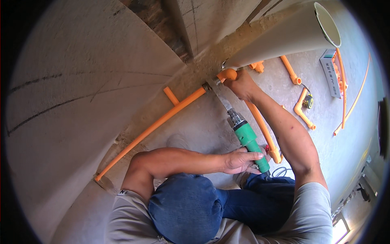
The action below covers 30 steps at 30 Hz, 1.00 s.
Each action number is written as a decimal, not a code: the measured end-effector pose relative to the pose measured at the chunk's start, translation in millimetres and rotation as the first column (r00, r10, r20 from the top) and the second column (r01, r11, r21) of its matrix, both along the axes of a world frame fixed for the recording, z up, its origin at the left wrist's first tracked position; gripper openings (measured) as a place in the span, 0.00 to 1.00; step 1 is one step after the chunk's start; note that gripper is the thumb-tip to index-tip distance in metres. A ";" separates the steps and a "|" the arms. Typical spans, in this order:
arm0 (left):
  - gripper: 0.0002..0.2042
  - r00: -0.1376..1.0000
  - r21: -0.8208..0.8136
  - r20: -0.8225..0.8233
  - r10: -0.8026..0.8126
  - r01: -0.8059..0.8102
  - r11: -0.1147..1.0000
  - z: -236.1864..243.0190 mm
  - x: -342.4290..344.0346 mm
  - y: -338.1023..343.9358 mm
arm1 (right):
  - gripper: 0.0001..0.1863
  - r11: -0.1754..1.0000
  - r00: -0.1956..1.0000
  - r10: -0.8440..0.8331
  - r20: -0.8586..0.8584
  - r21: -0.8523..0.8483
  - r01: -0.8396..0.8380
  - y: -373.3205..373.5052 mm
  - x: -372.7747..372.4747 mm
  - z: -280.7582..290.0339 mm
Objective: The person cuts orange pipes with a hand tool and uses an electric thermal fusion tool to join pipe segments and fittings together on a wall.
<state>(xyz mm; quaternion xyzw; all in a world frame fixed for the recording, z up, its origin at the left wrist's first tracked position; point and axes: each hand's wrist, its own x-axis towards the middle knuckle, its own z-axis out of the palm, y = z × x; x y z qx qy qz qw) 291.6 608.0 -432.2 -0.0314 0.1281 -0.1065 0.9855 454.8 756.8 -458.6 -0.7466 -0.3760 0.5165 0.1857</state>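
Observation:
My left hand (pixel 240 160) grips the green handle of a pipe fusion welder (pixel 246 135), whose flat metal plate points away from me. Against one side of the plate's tip rests the end of a long orange pipe (pixel 150 126), running down to the left. On the other side is an orange elbow fitting (pixel 227 75), with my right hand (pixel 240 85) closed around it. From beneath that hand another orange pipe (pixel 260 122) comes toward me, ending in a fitting near the welder's handle. Whether it joins the elbow is hidden by my fingers.
A wide pale pipe (pixel 284 36) slants across the far side. On the floor at right lie bent orange pipe pieces (pixel 302 106), a tape measure (pixel 308 101) and a box of orange fittings (pixel 332 73). A short orange pipe (pixel 171 96) lies by the left wall.

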 end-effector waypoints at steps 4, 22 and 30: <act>0.19 1.000 -0.004 0.014 0.008 -0.008 1.000 -0.7 1.7 -1.4 | 0.31 1.000 1.000 -0.018 -0.007 -0.004 0.018 -0.8 -0.5 1.7; 0.19 1.000 -0.001 -0.021 0.010 -0.010 1.000 2.3 -0.5 0.6 | 0.40 1.000 0.998 0.002 -0.062 0.012 -0.002 1.6 -4.3 2.5; 0.19 1.000 0.002 0.001 0.008 -0.008 1.000 2.2 1.8 2.1 | 0.41 0.996 0.987 -0.046 -0.151 -0.079 0.035 4.9 -4.1 13.3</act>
